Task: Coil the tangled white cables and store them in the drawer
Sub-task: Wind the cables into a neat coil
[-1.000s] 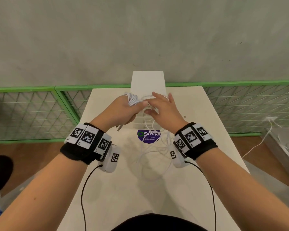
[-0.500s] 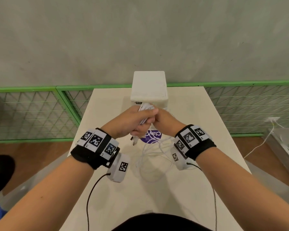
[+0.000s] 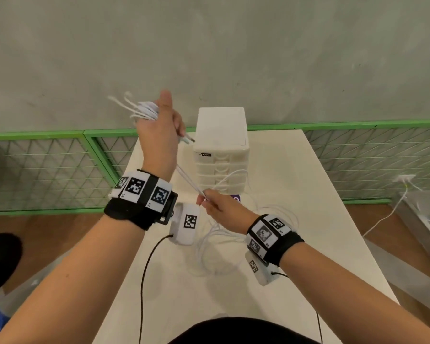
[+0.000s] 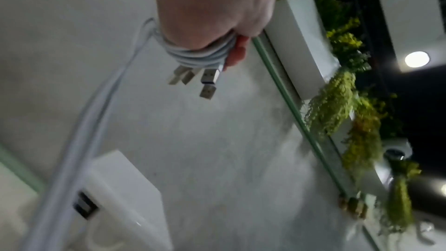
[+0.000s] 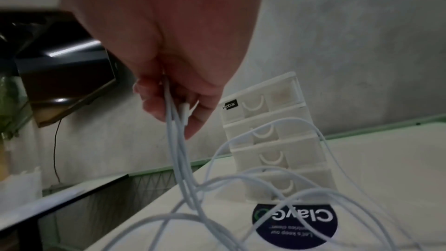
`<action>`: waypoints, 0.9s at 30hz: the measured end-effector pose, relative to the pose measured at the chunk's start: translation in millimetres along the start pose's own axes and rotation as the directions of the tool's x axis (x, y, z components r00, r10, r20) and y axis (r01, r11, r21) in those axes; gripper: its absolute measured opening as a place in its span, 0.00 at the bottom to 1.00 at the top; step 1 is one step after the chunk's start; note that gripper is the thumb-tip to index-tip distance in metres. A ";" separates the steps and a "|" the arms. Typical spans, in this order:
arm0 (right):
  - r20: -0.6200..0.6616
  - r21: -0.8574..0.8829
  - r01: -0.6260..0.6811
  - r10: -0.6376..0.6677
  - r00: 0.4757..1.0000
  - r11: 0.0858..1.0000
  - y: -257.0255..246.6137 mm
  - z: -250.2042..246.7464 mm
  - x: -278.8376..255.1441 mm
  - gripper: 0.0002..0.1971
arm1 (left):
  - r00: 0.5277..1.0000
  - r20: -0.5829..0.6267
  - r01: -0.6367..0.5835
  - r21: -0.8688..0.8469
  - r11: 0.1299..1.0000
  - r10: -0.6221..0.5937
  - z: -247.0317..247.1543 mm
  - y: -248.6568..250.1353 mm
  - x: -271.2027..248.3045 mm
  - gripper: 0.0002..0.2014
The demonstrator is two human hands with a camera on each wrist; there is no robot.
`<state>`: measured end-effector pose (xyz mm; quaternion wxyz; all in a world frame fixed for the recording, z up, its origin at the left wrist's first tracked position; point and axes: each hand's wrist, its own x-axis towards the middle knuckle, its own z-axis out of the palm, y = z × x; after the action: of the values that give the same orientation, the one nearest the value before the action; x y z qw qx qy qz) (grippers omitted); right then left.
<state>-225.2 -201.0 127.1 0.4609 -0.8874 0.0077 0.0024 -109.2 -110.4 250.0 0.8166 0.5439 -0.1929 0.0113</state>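
Observation:
My left hand (image 3: 159,125) is raised high to the left of the white drawer unit (image 3: 221,147) and grips a bundle of white cables (image 3: 144,111). The left wrist view shows the strands wound round that hand (image 4: 200,52), with USB plugs (image 4: 207,81) sticking out. Taut strands (image 3: 188,181) run down from it to my right hand (image 3: 215,203), which pinches them in front of the drawers. In the right wrist view the strands (image 5: 173,131) pass through my fingertips (image 5: 193,121). Loose cable loops (image 3: 219,244) lie on the table below. All drawers (image 5: 265,140) look closed.
The cream table (image 3: 296,194) carries a purple round sticker (image 5: 294,222) in front of the drawer unit. A green mesh fence (image 3: 47,167) runs behind the table along a grey wall. Another white cable (image 3: 387,214) trails on the floor at the right.
My left hand has lifted up and to the left with the cable bundle. My right hand has dropped toward me, so the strands between the hands are now stretched taut.

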 end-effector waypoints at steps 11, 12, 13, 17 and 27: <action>-0.224 0.021 0.164 -0.155 0.962 0.986 -16.7 -51.2 11.4 0.07 | 0.652 0.336 0.147 0.824 0.548 -0.680 -42.1 -46.0 -25.2 0.34; -0.242 0.023 0.162 -0.152 0.958 0.986 -15.4 -55.4 13.6 0.06 | 0.562 0.372 0.204 0.803 0.560 -0.739 -38.1 -41.1 -30.7 0.33; -0.257 0.029 0.163 -0.150 0.955 0.986 -15.0 -59.5 14.5 0.05 | 0.498 0.411 0.225 0.790 0.571 -0.764 -34.0 -35.5 -35.1 0.29; -0.274 -0.120 0.091 -0.121 0.954 0.989 -3.6 -68.1 16.9 0.09 | 0.459 0.541 0.280 0.665 0.693 -0.704 -23.8 -12.8 -38.1 0.20; -0.166 -0.144 -0.088 0.064 0.984 0.986 37.4 -25.5 -0.4 0.15 | 0.672 0.578 0.353 0.300 0.886 -0.463 -4.2 -0.8 -37.3 0.17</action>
<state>-226.2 -243.4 111.2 0.3899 -0.9161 0.0786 -0.0509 -142.3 -99.9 235.6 0.6366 0.6090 -0.3286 -0.3405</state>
